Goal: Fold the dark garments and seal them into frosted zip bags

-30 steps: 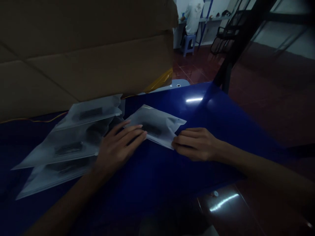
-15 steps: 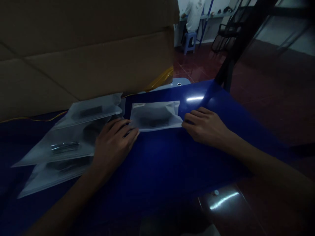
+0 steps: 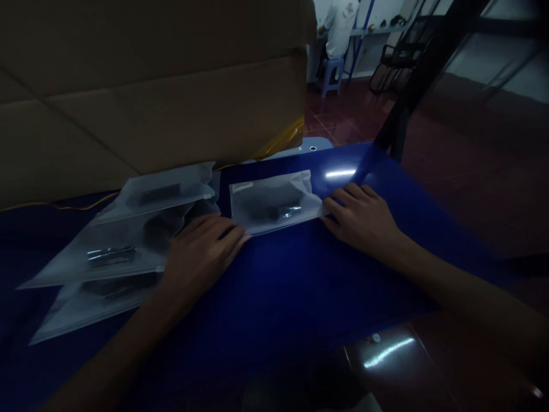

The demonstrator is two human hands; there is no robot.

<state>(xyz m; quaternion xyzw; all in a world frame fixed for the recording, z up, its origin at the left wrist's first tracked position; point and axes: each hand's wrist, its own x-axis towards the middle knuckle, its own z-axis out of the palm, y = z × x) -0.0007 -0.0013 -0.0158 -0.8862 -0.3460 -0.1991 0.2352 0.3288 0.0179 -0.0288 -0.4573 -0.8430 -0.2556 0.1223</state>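
A frosted zip bag (image 3: 266, 200) with a small label at its upper left and a dark, partly shiny item inside lies on the blue table. My left hand (image 3: 206, 246) is closed at its near left corner, thumb and fingers pinching the edge. At the near right corner my right hand (image 3: 362, 220) is closed with its fingertips on the bag. Left of my left hand, several similar bags (image 3: 124, 234) overlap in a stack, dark items showing through. My left hand partly covers the stack's right side.
A large cardboard box (image 3: 171, 114) with yellow tape stands behind the bags. A thin yellow wire (image 3: 64, 207) runs along its base. The blue table (image 3: 291, 297) ends at the right beside a dark metal frame (image 3: 405, 109). Another person (image 3: 341, 28) sits on a stool in the background.
The zip bag has tilted and shifted slightly, its near edge a little closer to me, and a glint now shows on its content. Both hands have moved slightly right with it.
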